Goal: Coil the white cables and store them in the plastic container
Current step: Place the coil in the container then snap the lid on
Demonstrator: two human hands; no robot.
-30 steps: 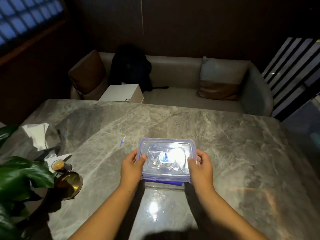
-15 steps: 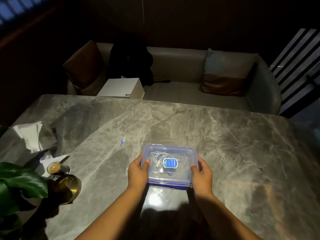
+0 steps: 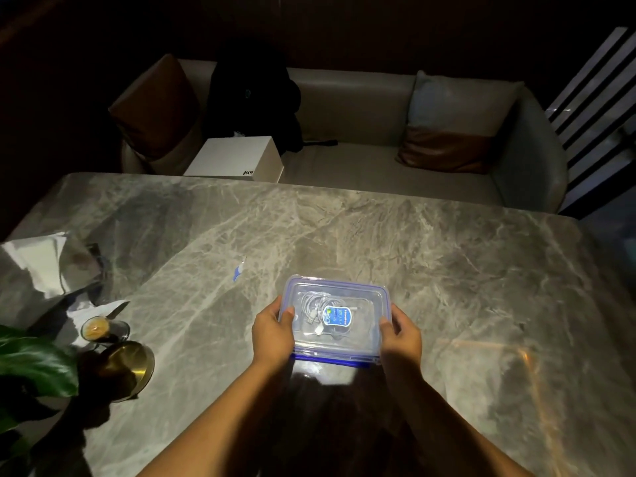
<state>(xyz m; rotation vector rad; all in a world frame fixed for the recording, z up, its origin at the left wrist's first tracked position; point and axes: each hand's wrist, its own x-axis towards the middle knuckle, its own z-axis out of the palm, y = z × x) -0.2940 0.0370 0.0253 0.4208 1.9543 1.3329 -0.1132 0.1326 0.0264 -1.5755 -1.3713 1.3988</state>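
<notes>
My left hand (image 3: 273,335) and right hand (image 3: 401,335) grip the plastic container (image 3: 327,359) by its short ends, its long axis and the white cables (image 3: 311,304) between them.

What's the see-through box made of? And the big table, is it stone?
The box looks like clear, glossy plastic with a blue rim: you can see the white cables through its lid. The table looks like polished grey marble or a stone-look top: pale veins and shiny reflections, though I can't tell which.

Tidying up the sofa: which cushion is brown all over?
The cushion beside the black backpack; the other cushion is grey on top, brown only at the bottom.
</notes>
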